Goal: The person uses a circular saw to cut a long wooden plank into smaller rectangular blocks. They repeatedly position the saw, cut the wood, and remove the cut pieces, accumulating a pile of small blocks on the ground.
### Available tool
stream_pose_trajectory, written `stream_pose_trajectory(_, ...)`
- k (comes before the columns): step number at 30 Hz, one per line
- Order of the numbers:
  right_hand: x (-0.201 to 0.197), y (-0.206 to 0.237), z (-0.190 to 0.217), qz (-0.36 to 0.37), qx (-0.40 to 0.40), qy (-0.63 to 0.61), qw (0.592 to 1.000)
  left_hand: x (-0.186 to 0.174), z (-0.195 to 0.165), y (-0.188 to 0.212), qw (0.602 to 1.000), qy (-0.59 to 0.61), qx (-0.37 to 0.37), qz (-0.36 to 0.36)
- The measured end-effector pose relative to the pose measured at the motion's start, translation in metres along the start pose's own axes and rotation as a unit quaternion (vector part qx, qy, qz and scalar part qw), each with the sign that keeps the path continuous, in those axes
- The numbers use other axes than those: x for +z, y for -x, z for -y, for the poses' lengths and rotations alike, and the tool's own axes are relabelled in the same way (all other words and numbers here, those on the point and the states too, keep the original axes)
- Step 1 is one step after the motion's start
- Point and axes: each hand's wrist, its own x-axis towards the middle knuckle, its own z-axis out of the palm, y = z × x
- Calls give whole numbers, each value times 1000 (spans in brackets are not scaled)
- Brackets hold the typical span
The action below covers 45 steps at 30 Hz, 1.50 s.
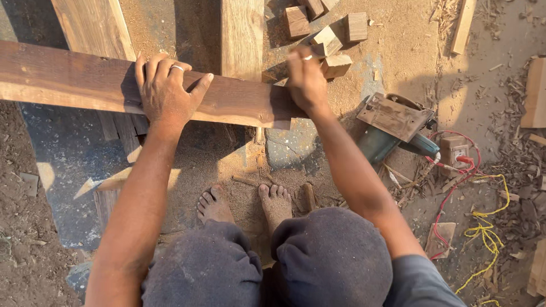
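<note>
Seen from the head camera, a person squats barefoot on sawdust-covered ground, bent over a long, rough brown wooden plank (85, 82) that runs from the left edge toward the middle of the frame. The left hand (165, 91) lies spread flat across the plank's top, fingers draped over its far edge, a pale ring on one finger. The right hand (305, 79) is closed around the plank's right end, its fingers curled so that the grip itself cannot be seen clearly. The plank rests across two paler timber boards (242, 37) lying lengthwise beneath it. Just beyond the right hand sits a scatter of small square wooden offcut blocks (324, 28). To the right of the forearm, a teal-bodied circular saw (395, 128) with a rusty metal base plate lies on the ground, and near it red and yellow electrical cables (475, 193) trail through wood shavings.
</note>
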Motion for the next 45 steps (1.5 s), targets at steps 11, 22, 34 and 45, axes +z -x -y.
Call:
stream_pose_trajectory(11, -37, -36, -43, -138, -219, -105, 960, -5, -4, -1, 1000, 18, -7, -16)
stream_pose_trajectory(22, 12, -18, -55, 124, 103, 83, 983, -8, -7, -12, 999, 18, -29, -11)
stream_pose_trajectory(34, 3, 9, -65, 346, 166, 47, 922, -36, -30, -23, 997, -45, -61, 11)
stream_pose_trajectory(45, 8, 13, -71, 309, 148, 46, 938, -43, -34, -24, 996, -70, -53, 30)
